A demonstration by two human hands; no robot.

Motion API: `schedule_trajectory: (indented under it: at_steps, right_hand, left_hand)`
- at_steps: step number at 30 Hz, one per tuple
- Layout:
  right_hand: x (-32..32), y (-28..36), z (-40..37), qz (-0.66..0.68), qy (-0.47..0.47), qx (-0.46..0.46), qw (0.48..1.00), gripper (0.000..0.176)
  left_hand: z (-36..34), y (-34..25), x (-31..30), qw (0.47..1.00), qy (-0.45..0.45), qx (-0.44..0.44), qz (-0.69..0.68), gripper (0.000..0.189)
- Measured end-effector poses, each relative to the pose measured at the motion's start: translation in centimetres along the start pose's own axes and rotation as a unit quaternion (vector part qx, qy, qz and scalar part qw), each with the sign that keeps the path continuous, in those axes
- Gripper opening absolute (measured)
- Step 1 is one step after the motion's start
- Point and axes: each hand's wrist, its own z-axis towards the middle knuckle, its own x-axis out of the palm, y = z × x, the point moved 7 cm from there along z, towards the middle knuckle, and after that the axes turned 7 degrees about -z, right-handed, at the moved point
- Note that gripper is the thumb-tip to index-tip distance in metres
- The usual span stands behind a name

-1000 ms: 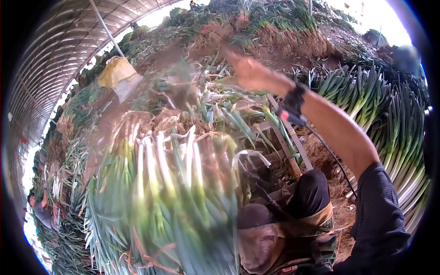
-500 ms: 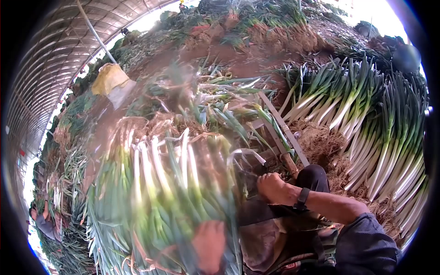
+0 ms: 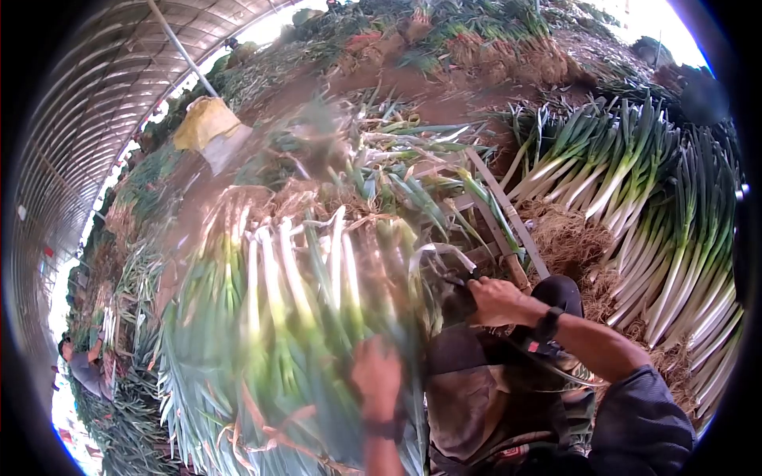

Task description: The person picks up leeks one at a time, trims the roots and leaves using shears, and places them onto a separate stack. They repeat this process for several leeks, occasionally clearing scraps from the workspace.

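A wide heap of green onions (image 3: 274, 293) lies in the middle and left, white stems and roots toward the top, green leaves below. My left hand (image 3: 377, 373) is over the leaves at the heap's right side; its fingers are blurred. My right hand (image 3: 496, 301), with a dark band on the wrist, is closed around a black tool (image 3: 459, 280) beside my knee. The tool's full shape cannot be made out. A bent pale stalk (image 3: 448, 252) lies just above the tool.
Wooden slats (image 3: 508, 218) stand beyond my right hand. Rows of cleaned green onions (image 3: 675, 238) with brown roots (image 3: 567, 234) lie at the right. A yellow and white sack (image 3: 208, 131) is at the upper left. Another person (image 3: 86, 369) is at the far left.
My left hand has moved up over the leaves, showing more forearm. My right hand has risen slightly, with more of the black tool visible. The whole view has shifted a little.
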Motion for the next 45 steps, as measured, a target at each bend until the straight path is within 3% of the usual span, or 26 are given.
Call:
schedule_trajectory:
  at_steps: [1, 4, 5, 8, 11, 14, 17, 23, 26, 29, 32, 38, 41, 45]
  right_hand:
    - [-1.5, -0.1, -0.1, 0.042, 0.073, 0.016, 0.996, 0.06]
    - [-5.3, 0.8, -2.6, 0.251, 0.16, 0.048, 0.954, 0.058]
    - [-4.5, 0.8, -2.3, 0.277, 0.129, -0.05, 0.951, 0.053]
    - [-5.9, 2.2, -3.6, 0.335, 0.112, -0.085, 0.932, 0.045]
    - [-6.4, 3.3, -3.9, 0.271, 0.151, -0.099, 0.945, 0.046]
    - [-7.2, 4.9, -4.3, 0.297, 0.219, -0.102, 0.924, 0.049]
    - [-5.7, 6.5, -3.7, 0.121, 0.272, -0.072, 0.952, 0.049]
    - [-7.7, 8.7, -4.1, 0.176, 0.226, -0.146, 0.947, 0.033]
    - [-6.2, 7.9, -2.8, 0.107, 0.157, -0.129, 0.973, 0.032]
    - [-4.2, 8.1, -0.6, -0.013, 0.054, -0.028, 0.998, 0.032]
    - [-7.9, 8.1, -2.1, 0.135, 0.145, -0.063, 0.978, 0.032]
    - [-7.7, 7.8, -0.3, 0.17, 0.117, -0.065, 0.976, 0.042]
    - [-5.8, 7.3, 1.7, 0.058, 0.129, -0.11, 0.984, 0.05]
    - [-4.5, 6.8, 4.3, 0.06, 0.046, -0.126, 0.989, 0.049]
  left_hand:
    - [0.1, -0.1, 0.2, 1.0, 0.003, 0.003, 0.007, 0.033]
    - [0.5, -0.1, 1.4, 0.999, 0.003, 0.035, 0.033, 0.038]
    - [1.1, -0.8, 1.6, 0.997, 0.002, 0.058, 0.054, 0.04]
    - [1.5, -1.5, 2.7, 0.985, -0.001, 0.139, 0.103, 0.04]
    - [2.5, -3.6, 1.6, 0.976, 0.048, 0.154, 0.144, 0.035]
    - [2.7, -3.0, 0.2, 0.966, 0.073, 0.171, 0.178, 0.028]
    - [2.9, -1.6, -0.4, 0.965, 0.102, 0.167, 0.174, 0.029]
    - [2.8, -0.3, 1.1, 0.97, 0.097, 0.142, 0.171, 0.021]
    - [2.0, -0.8, 1.4, 0.96, 0.065, 0.185, 0.198, 0.019]
    - [1.8, -1.5, 2.1, 0.969, 0.035, 0.187, 0.157, 0.022]
    - [1.8, -0.5, 3.3, 0.97, 0.029, 0.174, 0.168, 0.018]
    - [1.9, 0.2, 4.7, 0.949, 0.015, 0.149, 0.276, 0.023]
    - [2.3, -0.4, 5.0, 0.949, 0.033, 0.154, 0.273, 0.029]
    - [3.2, 2.3, 8.8, 0.924, 0.018, 0.145, 0.353, 0.039]
